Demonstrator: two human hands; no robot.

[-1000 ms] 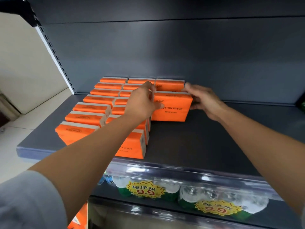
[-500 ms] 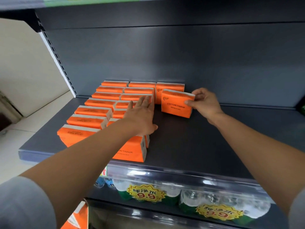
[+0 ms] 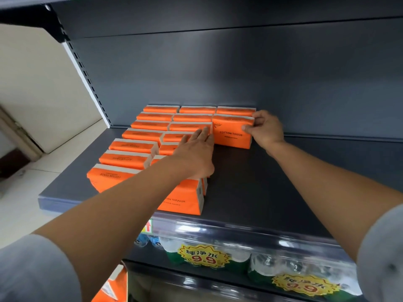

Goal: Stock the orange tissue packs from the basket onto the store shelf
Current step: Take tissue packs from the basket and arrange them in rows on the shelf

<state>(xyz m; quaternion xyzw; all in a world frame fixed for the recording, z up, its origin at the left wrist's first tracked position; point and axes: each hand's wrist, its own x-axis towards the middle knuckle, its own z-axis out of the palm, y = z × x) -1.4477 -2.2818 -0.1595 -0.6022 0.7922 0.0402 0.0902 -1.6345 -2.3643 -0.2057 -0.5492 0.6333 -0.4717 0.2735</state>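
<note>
Since the frame half a second ago, the right-hand tissue pack [image 3: 232, 132] has gone from tilted and apart to upright, set just in front of the rearmost pack of the third column, centre of frame. Right hand [image 3: 267, 129] closed on that pack's right end: thumb on the front face, fingers over the top edge. Left hand [image 3: 196, 153] lies flat and open, palm down, on the tops of the middle column of packs [image 3: 192, 125], fingertips touching the held pack's left edge; it holds nothing. Orange packs [image 3: 135, 147] fill two columns on the left part of the grey shelf [image 3: 261, 188], standing on edge, touching. Lower shelf, bottom of frame: bottled water [image 3: 270, 264] with yellow 9.9 price tags [image 3: 204, 257].
</note>
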